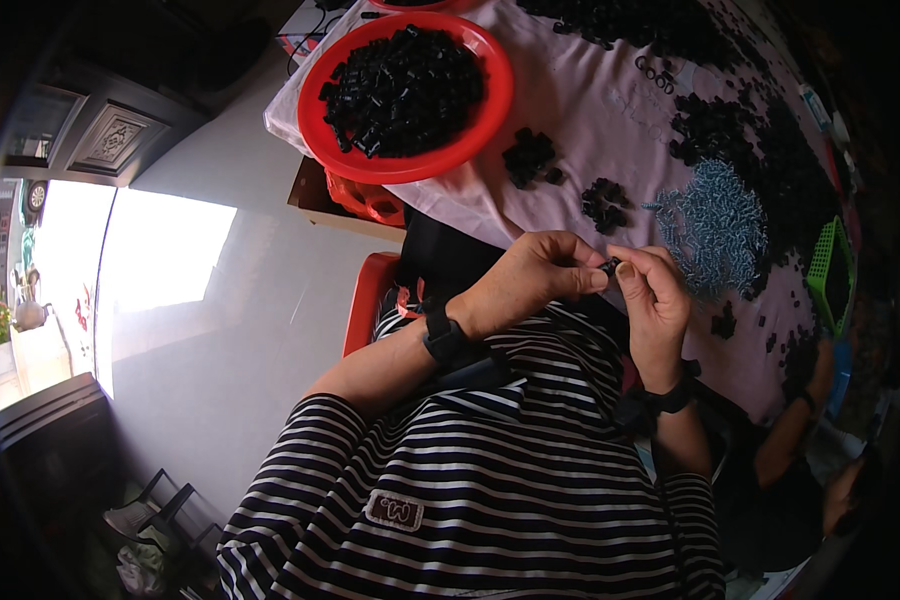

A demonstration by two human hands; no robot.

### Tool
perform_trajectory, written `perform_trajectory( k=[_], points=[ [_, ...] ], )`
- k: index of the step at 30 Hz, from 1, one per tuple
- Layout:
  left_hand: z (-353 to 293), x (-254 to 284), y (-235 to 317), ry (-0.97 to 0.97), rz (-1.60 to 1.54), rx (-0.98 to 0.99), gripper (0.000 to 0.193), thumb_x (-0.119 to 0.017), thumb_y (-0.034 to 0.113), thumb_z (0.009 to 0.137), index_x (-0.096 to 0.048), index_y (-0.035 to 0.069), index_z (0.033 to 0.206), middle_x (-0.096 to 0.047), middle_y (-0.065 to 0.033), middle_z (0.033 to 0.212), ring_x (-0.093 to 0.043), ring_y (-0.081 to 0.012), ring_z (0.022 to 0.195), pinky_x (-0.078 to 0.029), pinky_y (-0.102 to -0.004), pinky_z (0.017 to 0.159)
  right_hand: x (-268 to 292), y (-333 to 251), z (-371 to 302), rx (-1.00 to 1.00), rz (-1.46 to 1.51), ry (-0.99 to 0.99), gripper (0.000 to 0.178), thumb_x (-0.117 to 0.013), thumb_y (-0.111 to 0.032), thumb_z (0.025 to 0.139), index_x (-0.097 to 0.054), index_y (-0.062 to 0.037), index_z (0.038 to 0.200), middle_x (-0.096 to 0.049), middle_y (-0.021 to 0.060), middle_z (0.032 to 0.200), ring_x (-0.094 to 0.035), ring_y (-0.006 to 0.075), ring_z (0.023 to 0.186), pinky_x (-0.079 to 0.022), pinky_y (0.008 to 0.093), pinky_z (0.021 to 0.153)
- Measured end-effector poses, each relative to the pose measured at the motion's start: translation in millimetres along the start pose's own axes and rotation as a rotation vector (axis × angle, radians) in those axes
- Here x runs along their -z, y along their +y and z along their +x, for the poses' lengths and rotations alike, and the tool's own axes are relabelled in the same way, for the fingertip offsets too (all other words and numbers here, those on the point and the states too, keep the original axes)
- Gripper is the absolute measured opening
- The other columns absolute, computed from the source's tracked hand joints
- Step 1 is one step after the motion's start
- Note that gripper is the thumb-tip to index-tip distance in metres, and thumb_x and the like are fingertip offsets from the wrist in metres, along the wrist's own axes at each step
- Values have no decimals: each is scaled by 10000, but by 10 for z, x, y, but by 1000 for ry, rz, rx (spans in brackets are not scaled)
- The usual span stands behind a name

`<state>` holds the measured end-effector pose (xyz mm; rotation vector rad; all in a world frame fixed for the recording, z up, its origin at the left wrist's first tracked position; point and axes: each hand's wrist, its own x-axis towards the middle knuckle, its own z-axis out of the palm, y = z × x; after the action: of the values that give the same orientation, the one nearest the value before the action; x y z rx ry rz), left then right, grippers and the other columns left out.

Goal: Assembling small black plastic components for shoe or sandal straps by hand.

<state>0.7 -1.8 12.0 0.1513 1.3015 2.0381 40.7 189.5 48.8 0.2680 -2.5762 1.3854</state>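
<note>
My left hand (540, 278) and my right hand (655, 292) meet over the near edge of the table. Between their fingertips is a small black plastic part (610, 267), pinched from both sides; its exact shape is partly covered by the fingers. Just beyond my hands lies a small cluster of black parts (604, 205), with another black cluster (528, 157) farther left. To the right of my right hand spreads a heap of blue-grey screws or springs (715, 225), too fine to tell which.
A red basin (505, 90) full of black parts (410, 90) stands at the far left of the pink cloth (580, 100). Larger black piles (805, 160) cover the right side, beside a green basket (829, 275). Another person's arm (792, 430) reaches in at the right. A red stool (368, 300) is by my left.
</note>
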Motion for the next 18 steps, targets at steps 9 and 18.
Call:
perform_trajectory(
  k=[9,18],
  points=[
    [5,8,-17,-3,-108,46,218,-752,129,940,-689,-18,1087,-730,-47,982,-683,-108,911,-536,-243,869,28,29,24,174,-191,-30,237,-703,-16,895,-733,-57,1126,-667,49,974,-611,219,920,-440,352,891],
    [21,-4,-24,-11,-209,70,203,-753,150,938,-706,-26,1028,-732,-57,932,-686,-120,831,-544,-252,784,34,-16,-41,354,-566,-76,493,-807,-152,790,-648,-77,1251,-634,40,1066,-595,222,1045,-322,486,1076]
  ],
)
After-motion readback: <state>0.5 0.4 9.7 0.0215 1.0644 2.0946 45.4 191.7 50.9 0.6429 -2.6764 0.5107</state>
